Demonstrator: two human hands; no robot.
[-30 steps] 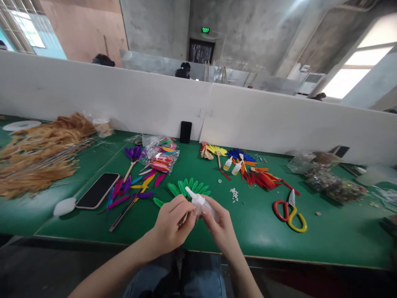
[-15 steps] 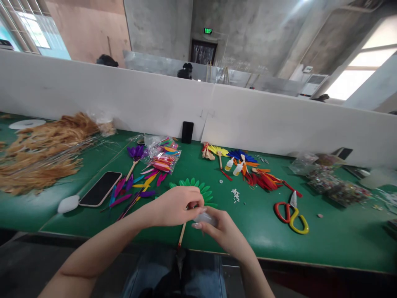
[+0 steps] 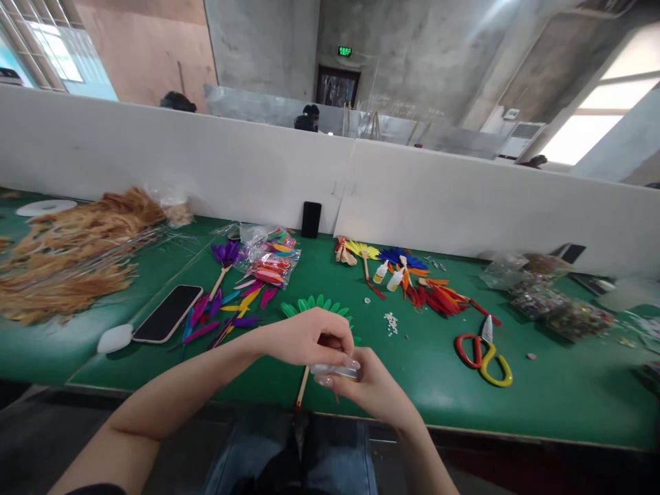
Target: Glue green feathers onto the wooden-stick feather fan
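Note:
My right hand (image 3: 374, 388) holds a small, translucent whitish object (image 3: 334, 371) between thumb and fingers; its exact kind I cannot make out. Curled over it from above, my left hand (image 3: 314, 337) has its fingertips pressed on the object's upper edge. Both hands are close together over the table's front part. Just behind and below them lies a green feather fan (image 3: 309, 302), its wooden handle (image 3: 302, 388) pointing toward me. The hands hide the fan's middle. Several small white beads (image 3: 391, 324) are scattered to the right of my hands.
Red-and-yellow-handled scissors (image 3: 485, 354) lie at right. Two glue bottles (image 3: 388, 275) stand among coloured feathers (image 3: 443, 299). Left are a phone (image 3: 168, 314), a white mouse-shaped item (image 3: 114, 339), loose feathers (image 3: 201, 332) and tan fibres (image 3: 77, 254). A white partition (image 3: 232, 165) borders the back.
The translucent object has turned so that its narrow side shows, and it sits slightly lower and to the left. My left fingers have shifted right along its top.

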